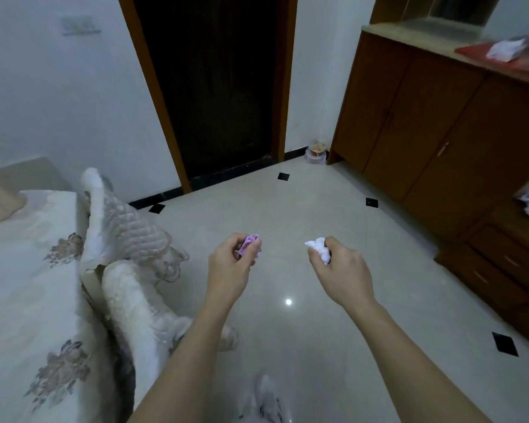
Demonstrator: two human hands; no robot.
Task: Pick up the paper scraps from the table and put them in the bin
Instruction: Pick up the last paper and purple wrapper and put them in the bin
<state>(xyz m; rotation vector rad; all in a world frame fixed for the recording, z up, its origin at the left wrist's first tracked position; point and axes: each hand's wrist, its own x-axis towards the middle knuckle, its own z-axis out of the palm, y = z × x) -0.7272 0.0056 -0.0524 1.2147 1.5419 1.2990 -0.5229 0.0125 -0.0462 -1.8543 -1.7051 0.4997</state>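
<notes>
As I look toward the doorway [211,87]: it is dark and wood-framed, and both of the person's forearms stretch out over the pale tiled floor [303,346] short of it.
Left hand [232,261]: out in front of the doorway, fingers curled tight round the purple scrap.
Purple scrap [251,244]: crumpled, and I see it only between the fingertips and thumb.
Right hand [338,267]: lower right of the doorway, thumb and fingers pinching the white scrap.
White scrap [319,248]: a crumpled wad sticking out of the top of that grip.
Bin [316,151]: small and bag-lined, on the floor just right of the doorway, against the wall. Both hands are well apart from it.
Cabinet [425,132]: brown wood, right of the doorway, with blurred white paper [504,50] on its top.
Bed [28,270]: left of the doorway, in a floral cover.
</notes>
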